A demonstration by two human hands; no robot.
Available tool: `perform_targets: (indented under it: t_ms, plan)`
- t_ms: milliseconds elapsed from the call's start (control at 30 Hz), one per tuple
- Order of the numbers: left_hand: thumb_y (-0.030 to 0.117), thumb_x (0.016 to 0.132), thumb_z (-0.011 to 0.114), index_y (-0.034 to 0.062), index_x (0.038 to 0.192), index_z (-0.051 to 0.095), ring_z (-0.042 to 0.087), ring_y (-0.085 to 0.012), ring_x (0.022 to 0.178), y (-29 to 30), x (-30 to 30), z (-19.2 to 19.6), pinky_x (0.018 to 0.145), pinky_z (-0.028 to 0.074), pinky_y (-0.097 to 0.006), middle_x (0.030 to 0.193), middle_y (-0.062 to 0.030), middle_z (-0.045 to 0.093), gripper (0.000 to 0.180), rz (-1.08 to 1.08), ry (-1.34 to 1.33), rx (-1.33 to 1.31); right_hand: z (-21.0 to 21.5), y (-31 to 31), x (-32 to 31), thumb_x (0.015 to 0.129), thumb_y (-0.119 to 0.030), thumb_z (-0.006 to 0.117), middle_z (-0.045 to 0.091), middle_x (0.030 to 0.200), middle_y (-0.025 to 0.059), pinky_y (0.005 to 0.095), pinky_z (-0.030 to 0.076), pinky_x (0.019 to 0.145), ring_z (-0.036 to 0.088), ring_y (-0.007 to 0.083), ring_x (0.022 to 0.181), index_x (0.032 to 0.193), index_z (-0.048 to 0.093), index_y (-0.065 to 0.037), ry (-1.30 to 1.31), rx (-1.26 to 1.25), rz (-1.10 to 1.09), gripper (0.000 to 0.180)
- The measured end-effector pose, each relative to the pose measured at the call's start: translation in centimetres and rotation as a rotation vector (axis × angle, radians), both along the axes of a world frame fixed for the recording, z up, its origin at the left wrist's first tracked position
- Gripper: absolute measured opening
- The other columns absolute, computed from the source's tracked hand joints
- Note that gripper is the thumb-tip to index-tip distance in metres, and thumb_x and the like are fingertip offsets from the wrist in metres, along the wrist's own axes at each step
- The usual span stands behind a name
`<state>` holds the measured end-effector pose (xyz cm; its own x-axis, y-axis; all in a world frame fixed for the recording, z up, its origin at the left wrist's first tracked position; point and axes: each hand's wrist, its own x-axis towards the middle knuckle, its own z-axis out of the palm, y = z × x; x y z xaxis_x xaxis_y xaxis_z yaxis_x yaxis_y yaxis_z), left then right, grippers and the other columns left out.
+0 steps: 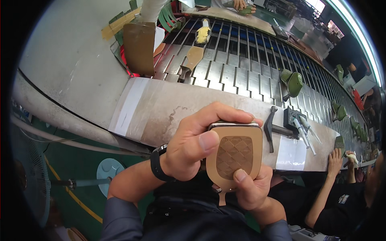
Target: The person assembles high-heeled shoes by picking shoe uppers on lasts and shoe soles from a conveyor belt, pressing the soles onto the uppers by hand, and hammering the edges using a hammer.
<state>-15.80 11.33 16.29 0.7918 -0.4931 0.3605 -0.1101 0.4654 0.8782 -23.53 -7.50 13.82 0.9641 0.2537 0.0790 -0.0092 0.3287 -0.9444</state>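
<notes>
Both my hands grip a tan shoe sole (235, 158), its broad toe end facing away from me and its narrow waist toward my body. A darker brown, quilted-pattern panel fills the middle of its face. My left hand (187, 144) wraps the left side and the toe edge, thumb on the near face and fingers along the top. Low on the right side, my right hand (254, 188) presses its thumb onto the panel's lower edge. A dark, shiny rim shows behind the toe edge. What lies beneath the sole is mostly hidden.
A hammer (271, 129) and a dark block with pens (295, 120) lie on the bench ledge (161, 108). Beyond runs a metal slat conveyor (245, 72) carrying a tan sole (194, 57) and green shoes (294, 84). A co-worker's hand (335, 161) rests at right.
</notes>
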Motion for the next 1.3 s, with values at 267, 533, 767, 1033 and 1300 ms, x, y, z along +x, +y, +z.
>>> perform_targets:
  t_ms: [267,533,767,1033,1300]
  plan:
    - [0.068,0.105,0.044,-0.0016,0.138,0.055,0.061,-0.0437,0.135,0.5,-0.2,0.3,0.114,0.05,-0.054,0.144,-0.0395,0.057,0.078,-0.002,0.011,0.024,-0.3,0.5,-0.3,0.106,-0.012,0.063,0.081,0.085,0.0149,0.0288,0.061,0.067,0.077,0.0164,0.075,0.107,0.077,0.011,-0.021,-0.023,-0.036,0.027]
    - [0.045,0.11,0.043,-0.0047,0.136,0.057,0.063,-0.0421,0.133,0.9,-0.5,0.4,0.112,0.051,-0.052,0.142,-0.0398,0.059,0.058,0.014,0.068,-0.026,-0.3,1.1,-0.3,0.105,-0.01,0.064,0.081,0.086,0.0132,0.0272,0.059,0.064,0.075,0.0139,0.073,0.106,0.078,0.009,-0.014,-0.015,-0.038,0.025]
    - [0.023,0.107,0.05,-0.0072,0.119,0.066,0.072,-0.0334,0.121,2.2,-1.5,3.8,0.105,0.057,-0.044,0.131,-0.0345,0.069,0.036,0.18,0.055,0.206,-0.3,1.8,-0.9,0.102,-0.009,0.067,0.079,0.078,0.0095,0.0262,0.052,0.054,0.068,0.0106,0.06,0.094,0.082,0.003,-0.02,-0.121,-0.05,0.021]
    - [0.008,0.098,0.074,-0.0012,0.101,0.066,0.077,-0.0235,0.102,3.0,-1.9,5.7,0.093,0.061,-0.037,0.11,-0.0264,0.078,0.013,0.292,0.056,0.423,-0.5,2.5,-0.7,0.1,-0.01,0.071,0.07,0.063,0.005,0.0283,0.047,0.048,0.062,0.01,0.051,0.086,0.08,0.0,-0.132,-0.205,0.027,0.019]
    - [0.028,0.108,0.066,0.0,0.094,0.061,0.078,-0.0232,0.096,2.9,1.5,5.8,0.088,0.061,-0.035,0.097,-0.02,0.078,0.032,0.324,-0.077,0.553,1.8,2.1,1.0,0.106,-0.018,0.067,0.073,0.071,0.0049,0.0281,0.055,0.057,0.072,0.0132,0.065,0.092,0.074,0.003,0.086,-0.25,0.152,0.025]
